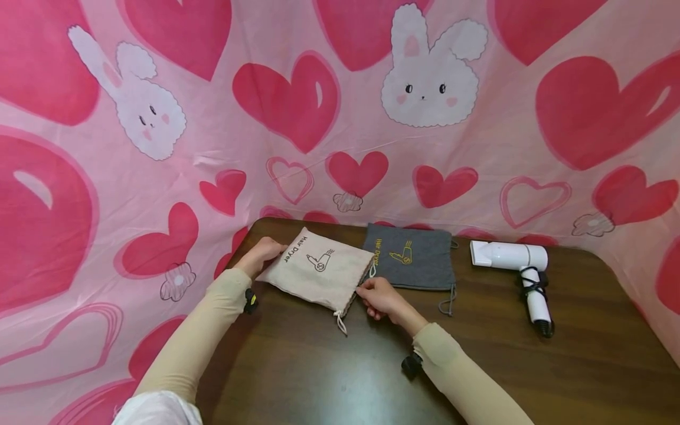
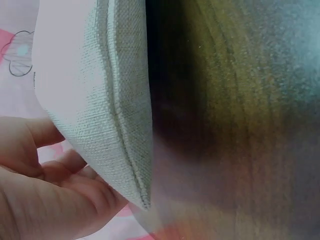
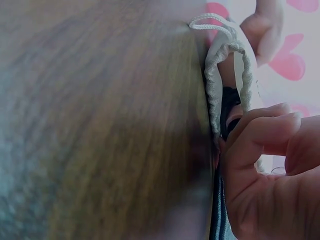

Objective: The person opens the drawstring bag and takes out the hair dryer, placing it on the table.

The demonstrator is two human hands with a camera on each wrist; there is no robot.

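A cream drawstring bag, printed with "Hair Dryer" and a dryer drawing, lies bulging between the two hands. My left hand grips its closed far-left end; in the left wrist view those fingers pass behind the cloth at a corner. My right hand pinches the rim of the mouth. The right wrist view looks into the gathered mouth, which gapes, and a dark item with a pinkish part shows inside. Most of that item is hidden by the cloth. A cord loop hangs from the mouth's near corner.
Right of the cream bag lies a flat grey drawstring bag with yellow print. Farther right rests a white hair dryer, its black cord wrapped round the handle. The brown wooden table meets a pink heart-patterned cloth behind and at both sides.
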